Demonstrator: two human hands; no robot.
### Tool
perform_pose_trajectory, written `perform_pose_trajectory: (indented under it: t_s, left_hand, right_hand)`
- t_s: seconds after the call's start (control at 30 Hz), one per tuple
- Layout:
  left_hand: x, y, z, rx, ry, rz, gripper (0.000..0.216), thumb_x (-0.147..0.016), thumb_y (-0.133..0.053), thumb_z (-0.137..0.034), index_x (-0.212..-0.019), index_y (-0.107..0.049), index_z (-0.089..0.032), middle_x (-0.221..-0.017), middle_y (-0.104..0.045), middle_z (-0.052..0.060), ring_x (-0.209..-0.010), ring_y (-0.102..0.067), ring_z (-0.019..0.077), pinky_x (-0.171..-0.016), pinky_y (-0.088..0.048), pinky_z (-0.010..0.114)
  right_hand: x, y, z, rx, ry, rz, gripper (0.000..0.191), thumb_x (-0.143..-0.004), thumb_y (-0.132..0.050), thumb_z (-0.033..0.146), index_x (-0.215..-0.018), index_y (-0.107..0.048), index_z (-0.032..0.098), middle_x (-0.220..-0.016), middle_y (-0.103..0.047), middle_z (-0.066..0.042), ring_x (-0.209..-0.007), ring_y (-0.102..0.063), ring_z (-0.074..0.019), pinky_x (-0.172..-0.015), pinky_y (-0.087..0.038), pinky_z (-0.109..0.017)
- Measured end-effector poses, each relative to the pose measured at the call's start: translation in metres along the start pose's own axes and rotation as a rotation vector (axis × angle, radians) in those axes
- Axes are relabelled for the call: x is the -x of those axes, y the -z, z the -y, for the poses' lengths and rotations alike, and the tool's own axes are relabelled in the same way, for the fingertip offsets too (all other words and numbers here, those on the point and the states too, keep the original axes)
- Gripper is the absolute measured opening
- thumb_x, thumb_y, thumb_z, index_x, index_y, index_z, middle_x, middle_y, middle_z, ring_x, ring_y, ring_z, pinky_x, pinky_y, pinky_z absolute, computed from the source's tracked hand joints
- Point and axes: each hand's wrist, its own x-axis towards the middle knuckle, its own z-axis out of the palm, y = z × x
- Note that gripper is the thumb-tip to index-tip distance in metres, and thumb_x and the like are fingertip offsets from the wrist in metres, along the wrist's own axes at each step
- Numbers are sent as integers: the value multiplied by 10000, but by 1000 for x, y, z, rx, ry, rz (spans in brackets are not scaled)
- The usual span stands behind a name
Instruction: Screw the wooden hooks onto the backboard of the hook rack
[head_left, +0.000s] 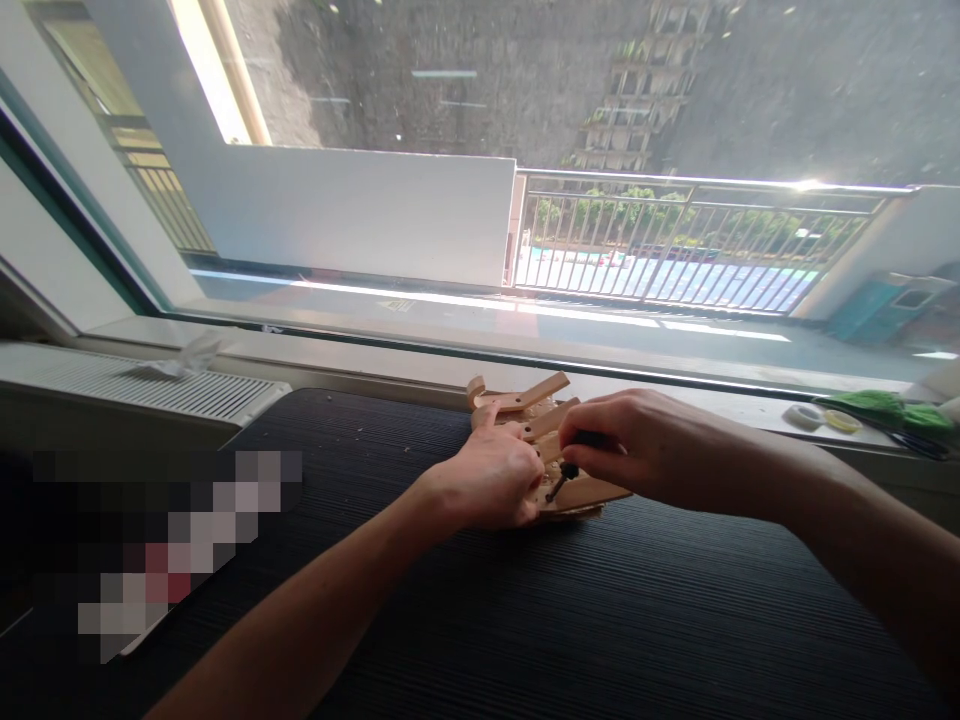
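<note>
A light-coloured wooden assembly (559,496) lies at the far edge of the dark table, against the window sill. It carries several strips, one with a curled end, and small dark dots like screws or holes. My left hand (496,470) rests on its near left side with bent fingers gripping it; the thumb side and fingertips are partly hidden. From the right, my right hand (616,438) wraps round the black handle of a screwdriver (561,482). The screwdriver's shaft slants down to the left, and its tip meets the wood close to my left fingers.
The dark table (675,620) has a ribbed surface with small crumbs near the wood. Tape rolls (804,416) and a green cloth-like bundle (870,405) lie on the right sill. Clear plastic (187,358) sits on a white radiator (240,398). A pixelated patch covers the left. Window glass rises behind.
</note>
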Motion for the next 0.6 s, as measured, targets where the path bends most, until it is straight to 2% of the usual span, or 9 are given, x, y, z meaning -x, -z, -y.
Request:
perform_pose_trajectory:
  t_s: [0.17, 0.33, 0.47, 0.6]
  left_hand:
    - [1, -2, 0, 12, 1, -21, 201, -762, -588, -259, -586, -605, -163, -634, -618, 8, -852, -532, 225, -1020, -18, 609]
    - [1, -2, 1, 19, -1, -38, 216, -764, -588, -269, -577, -597, -160, -652, -620, 4, -844, -538, 216, -1024, -27, 603]
    - [1, -2, 1, 19, -15, -34, 187, -757, -589, -262, -599, -607, -164, -691, -639, 10, -887, -544, 236, -1017, -14, 622]
    - [2, -4, 2, 4, -23, -45, 195, -756, -580, -263, -591, -601, -160, -632, -624, 10, -858, -552, 232, -1032, -25, 598]
  right_hand:
    - [-3, -1, 3, 66, -62, -37, 264, -881, -446, 306, -724, -626, 193, -603, -565, 13, -511, -416, -96, -500, -230, -255]
    - [-1, 3, 2, 57, -36, 1, 183, -844, -504, 320, -863, -666, 237, -678, -612, 9, -561, -465, -110, -520, -253, -248]
    - [-3, 2, 1, 66, -13, 14, 245, -877, -459, 312, -734, -631, 214, -638, -591, 17, -550, -446, -103, -522, -253, -246]
    - [-7, -1, 4, 109, -81, -25, 303, -895, -430, 341, -686, -596, 198, -579, -550, 18, -494, -402, -95, -495, -216, -255]
